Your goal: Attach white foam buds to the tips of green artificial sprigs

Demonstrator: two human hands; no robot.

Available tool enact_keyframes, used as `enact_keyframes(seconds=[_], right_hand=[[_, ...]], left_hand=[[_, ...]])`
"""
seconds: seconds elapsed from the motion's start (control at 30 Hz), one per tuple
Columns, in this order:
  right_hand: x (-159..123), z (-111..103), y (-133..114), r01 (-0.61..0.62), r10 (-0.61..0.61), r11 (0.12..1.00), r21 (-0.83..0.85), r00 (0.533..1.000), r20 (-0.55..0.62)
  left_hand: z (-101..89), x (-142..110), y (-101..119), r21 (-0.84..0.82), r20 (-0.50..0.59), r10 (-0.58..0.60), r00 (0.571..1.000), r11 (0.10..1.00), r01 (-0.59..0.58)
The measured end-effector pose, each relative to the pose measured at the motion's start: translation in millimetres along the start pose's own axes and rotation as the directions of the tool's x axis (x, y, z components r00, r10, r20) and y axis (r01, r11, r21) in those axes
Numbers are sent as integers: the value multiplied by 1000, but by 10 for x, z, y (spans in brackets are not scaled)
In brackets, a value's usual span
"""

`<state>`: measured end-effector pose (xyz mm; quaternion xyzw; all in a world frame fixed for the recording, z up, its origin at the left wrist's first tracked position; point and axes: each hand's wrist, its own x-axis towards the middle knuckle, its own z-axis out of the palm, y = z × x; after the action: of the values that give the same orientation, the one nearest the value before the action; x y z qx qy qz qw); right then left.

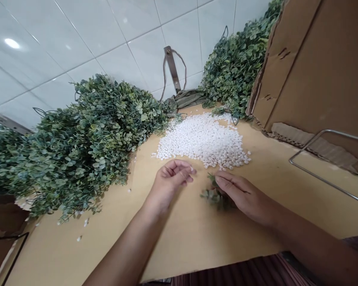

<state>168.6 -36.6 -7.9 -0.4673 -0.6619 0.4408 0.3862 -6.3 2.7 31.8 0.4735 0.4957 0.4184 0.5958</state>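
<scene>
My left hand (174, 178) is closed in a pinch, with a small white plastic piece (192, 169) between thumb and fingertips. Opposite it, my right hand (237, 188) grips a sprig of artificial leaves (216, 196), blurred by motion. The sprig's stem end points toward my left hand, and a short gap separates the two. Just beyond both hands, a wide pile of small white plastic pieces (201, 139) lies on the tan tabletop (179, 246).
Heaps of artificial greenery (89, 135) fill the left, and another greenery heap (232, 67) stands back right. A large cardboard box (322, 71) rises at the right beside a bent metal rod (325, 174). Behind the pile, a brown strap (172, 68) leans on the tiled wall (107, 31).
</scene>
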Motion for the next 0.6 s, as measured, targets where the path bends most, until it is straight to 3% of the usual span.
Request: enact_keyframes(seconds=[0.2,0.6], right_hand=[[-6,16,-31,-28,27,999,30,998,59],[23,21,-143,12,-12,1000,5,999,-31]], left_hand=[[114,-166,-217,-156,126,-152,980,973,171],[109,-99,-286,-237,190,-191,963,943,233]])
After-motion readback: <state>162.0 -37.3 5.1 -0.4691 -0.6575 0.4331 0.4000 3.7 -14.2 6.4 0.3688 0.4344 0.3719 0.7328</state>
